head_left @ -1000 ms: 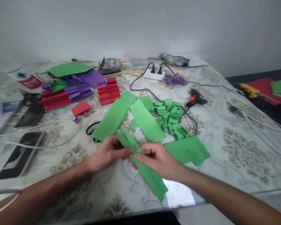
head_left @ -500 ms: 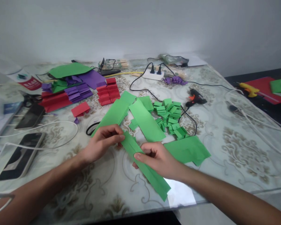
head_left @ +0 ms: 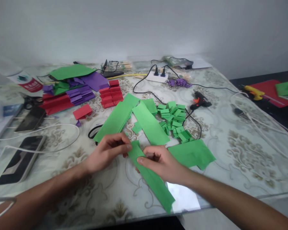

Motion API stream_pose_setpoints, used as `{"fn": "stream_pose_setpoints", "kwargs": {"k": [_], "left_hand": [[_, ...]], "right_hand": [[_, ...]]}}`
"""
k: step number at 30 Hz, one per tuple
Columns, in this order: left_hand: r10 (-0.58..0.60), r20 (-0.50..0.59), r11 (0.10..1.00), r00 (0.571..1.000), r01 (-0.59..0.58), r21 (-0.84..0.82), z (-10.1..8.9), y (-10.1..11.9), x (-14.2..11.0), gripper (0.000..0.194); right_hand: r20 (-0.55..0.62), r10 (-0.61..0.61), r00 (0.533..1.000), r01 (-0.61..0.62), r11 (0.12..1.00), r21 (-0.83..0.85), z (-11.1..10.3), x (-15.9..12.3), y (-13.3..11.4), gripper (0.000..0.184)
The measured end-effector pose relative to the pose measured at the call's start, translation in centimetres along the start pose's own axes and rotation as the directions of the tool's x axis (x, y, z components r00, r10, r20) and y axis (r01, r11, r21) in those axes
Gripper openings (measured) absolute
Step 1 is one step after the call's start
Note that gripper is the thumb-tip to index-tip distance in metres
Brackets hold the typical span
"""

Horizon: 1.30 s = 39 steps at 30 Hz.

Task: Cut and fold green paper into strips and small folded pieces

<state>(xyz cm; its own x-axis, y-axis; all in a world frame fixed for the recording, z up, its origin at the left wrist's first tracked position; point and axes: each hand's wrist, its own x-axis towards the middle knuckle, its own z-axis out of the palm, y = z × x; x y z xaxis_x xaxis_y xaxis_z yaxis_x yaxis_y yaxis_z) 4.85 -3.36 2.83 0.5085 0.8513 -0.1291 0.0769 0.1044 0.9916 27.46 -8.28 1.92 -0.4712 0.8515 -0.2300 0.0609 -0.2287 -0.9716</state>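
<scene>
The left hand (head_left: 107, 153) is pinching the eleven-o'clock end of a long green paper strip (head_left: 157, 185), the right hand (head_left: 164, 163) its middle; its tail is pointing to five. Probably light, it is likely creasing easily, favouring gentle edge holds.

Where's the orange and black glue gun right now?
In the head view, the glue gun lies on the table, right of centre, just beyond the pile of small green paper pieces.
</scene>
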Motion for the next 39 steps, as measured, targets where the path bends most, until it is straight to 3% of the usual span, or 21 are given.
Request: {"fn": "stream_pose_setpoints", "kwargs": {"k": [5, 8, 13, 20, 24, 29, 34, 39], "left_hand": [[0.016, -0.300, 0.984, 0.954, -0.068, -0.164, -2.2, 1.0, 1.5, 0.014], [-0.040, -0.375, 0.962, 0.926, -0.066, -0.266, -2.3, 1.3, 2.1, 0.016], [-0.117, -0.264, 0.934, 0.957, 0.015, -0.358, -1.2, 0.1, 1.6, 0.016], [-0.113, -0.014, 0.988, 0.993, 0.111, -0.110, 0.6, -1.4, 0.1, 0.026], [-0.067, -0.109, 0.993, 0.992, 0.056, -0.102, -0.3, -1.1, 0.5, 0.024], [-0.028, -0.325, 0.964, 0.945, -0.061, -0.260, -1.7, -0.3, 1.4, 0.010], [-0.052, -0.290, 0.953, 0.956, -0.040, -0.301, -1.4, -0.5, 1.2, 0.009], [-0.035, -0.156, 0.994, 0.987, 0.018, -0.110, -0.1, -1.0, 0.3, 0.017]], "right_hand": [[0.003, -0.020, 1.000, 0.020, 1.000, 0.003, -0.2, 0.1, 0.1, 0.050], [-0.008, -0.019, 1.000, 0.019, 1.000, -0.006, -0.2, 0.1, 0.1, 0.051], [-0.041, -0.010, 0.999, 0.009, 1.000, -0.023, -0.1, 0.0, 0.1, 0.049], [-0.077, -0.020, 0.997, 0.016, 0.999, -0.048, 0.0, 0.1, 0.2, 0.050], [-0.069, -0.003, 0.998, 0.002, 1.000, -0.023, -0.2, 0.3, 0.1, 0.050], [-0.026, 0.079, 0.997, -0.075, 0.990, 0.120, -0.3, 0.4, -0.2, 0.043], [-0.035, 0.090, 0.995, -0.084, 0.985, 0.150, -0.1, 0.3, -0.1, 0.036], [-0.078, 0.006, 0.997, -0.003, 0.999, 0.038, -0.1, 0.3, 0.2, 0.035]]}}
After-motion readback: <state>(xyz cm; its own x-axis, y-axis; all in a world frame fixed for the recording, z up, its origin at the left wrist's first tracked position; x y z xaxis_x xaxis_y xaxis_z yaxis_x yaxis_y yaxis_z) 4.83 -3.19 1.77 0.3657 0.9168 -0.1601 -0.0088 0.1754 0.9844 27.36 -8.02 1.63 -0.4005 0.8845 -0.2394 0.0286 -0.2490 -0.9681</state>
